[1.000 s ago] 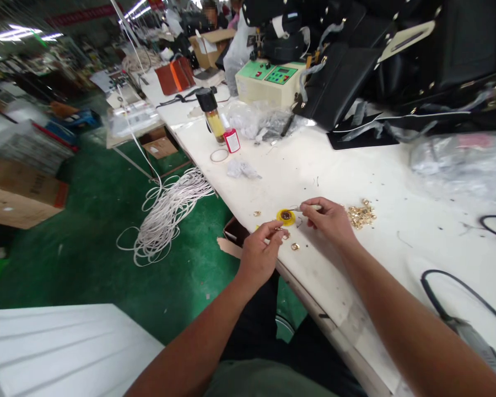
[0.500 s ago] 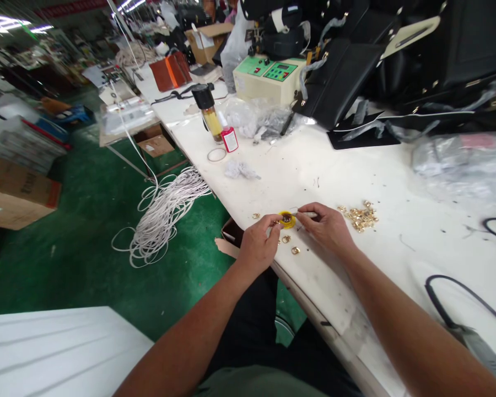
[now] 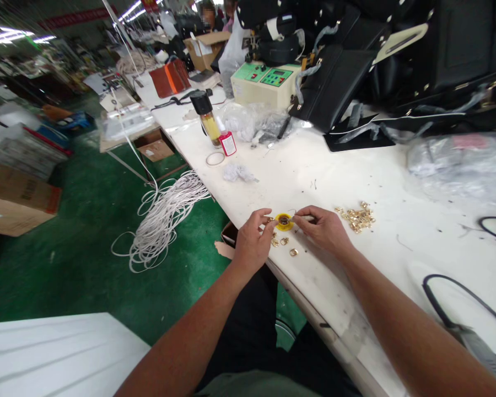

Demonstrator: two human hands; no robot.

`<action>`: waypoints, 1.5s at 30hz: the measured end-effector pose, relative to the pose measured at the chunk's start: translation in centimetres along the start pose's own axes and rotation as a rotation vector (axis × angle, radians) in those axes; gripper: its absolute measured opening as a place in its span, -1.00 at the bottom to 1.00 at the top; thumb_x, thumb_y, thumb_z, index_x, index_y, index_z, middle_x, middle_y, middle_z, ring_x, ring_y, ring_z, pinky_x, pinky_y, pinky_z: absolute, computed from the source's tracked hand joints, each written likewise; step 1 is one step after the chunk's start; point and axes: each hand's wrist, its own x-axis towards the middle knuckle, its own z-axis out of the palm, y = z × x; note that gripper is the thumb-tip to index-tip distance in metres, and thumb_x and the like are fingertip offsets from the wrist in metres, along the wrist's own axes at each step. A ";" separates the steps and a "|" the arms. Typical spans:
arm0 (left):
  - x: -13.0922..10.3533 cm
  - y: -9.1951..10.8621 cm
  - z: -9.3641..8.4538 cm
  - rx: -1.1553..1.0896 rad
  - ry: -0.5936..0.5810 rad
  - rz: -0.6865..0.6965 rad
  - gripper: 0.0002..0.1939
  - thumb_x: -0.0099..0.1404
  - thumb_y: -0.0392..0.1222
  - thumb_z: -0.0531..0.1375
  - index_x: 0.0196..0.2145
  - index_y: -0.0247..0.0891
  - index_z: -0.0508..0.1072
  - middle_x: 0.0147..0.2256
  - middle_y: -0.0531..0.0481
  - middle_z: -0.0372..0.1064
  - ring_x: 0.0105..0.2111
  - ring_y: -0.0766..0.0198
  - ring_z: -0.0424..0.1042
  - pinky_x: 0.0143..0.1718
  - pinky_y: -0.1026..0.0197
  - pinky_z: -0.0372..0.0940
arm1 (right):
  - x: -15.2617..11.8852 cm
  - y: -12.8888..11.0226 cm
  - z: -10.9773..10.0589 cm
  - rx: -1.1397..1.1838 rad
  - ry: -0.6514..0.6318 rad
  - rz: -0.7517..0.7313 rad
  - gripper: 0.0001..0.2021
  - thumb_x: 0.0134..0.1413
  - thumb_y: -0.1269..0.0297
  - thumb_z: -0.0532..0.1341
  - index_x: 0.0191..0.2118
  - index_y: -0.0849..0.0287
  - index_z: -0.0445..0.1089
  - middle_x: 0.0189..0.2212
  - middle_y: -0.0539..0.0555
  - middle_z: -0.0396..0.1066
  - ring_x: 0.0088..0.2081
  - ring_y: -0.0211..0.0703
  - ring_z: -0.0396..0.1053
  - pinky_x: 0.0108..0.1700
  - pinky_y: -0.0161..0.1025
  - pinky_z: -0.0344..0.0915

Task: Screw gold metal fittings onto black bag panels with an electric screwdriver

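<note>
A small round yellow dish (image 3: 284,221) with dark contents sits on the white table between my hands. My left hand (image 3: 254,238) is at its left, thumb and forefinger pinched on a small gold metal fitting (image 3: 270,219). At its right, my right hand (image 3: 323,227) grips a thin tool (image 3: 308,218) with a pale handle, its tip at the dish; its exact kind is too small to tell. Near the dish lie a few loose gold fittings, one of them a gold ring-shaped fitting (image 3: 293,252). Right of my right hand is a heap of gold fittings (image 3: 359,218).
Farther up the table (image 3: 281,171) stand a red bottle (image 3: 227,144), a black-capped jar (image 3: 207,118) and a green-topped machine (image 3: 267,85). Black bags (image 3: 339,82) are piled at the back right. A black cable (image 3: 458,281) lies right; white cord (image 3: 161,220) is coiled on the floor.
My left hand's fingertips have parted slightly from the dish's rim, and the gold fitting shows more clearly. My right hand stays by the dish with the tool. The view has shifted slightly.
</note>
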 end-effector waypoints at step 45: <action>-1.7 1.0 0.5 -0.740 0.000 -0.264 -0.70 0.08 -0.09 0.50 -0.31 -0.28 0.57 -0.45 0.06 0.56 -0.46 0.34 0.50 -0.30 0.25 0.42 | -2.0 -4.6 -0.3 0.392 -0.008 -0.119 -0.64 0.17 -0.10 0.39 -0.26 0.12 0.47 -0.61 -0.07 0.38 -0.58 -0.25 0.29 -0.50 -0.28 0.21</action>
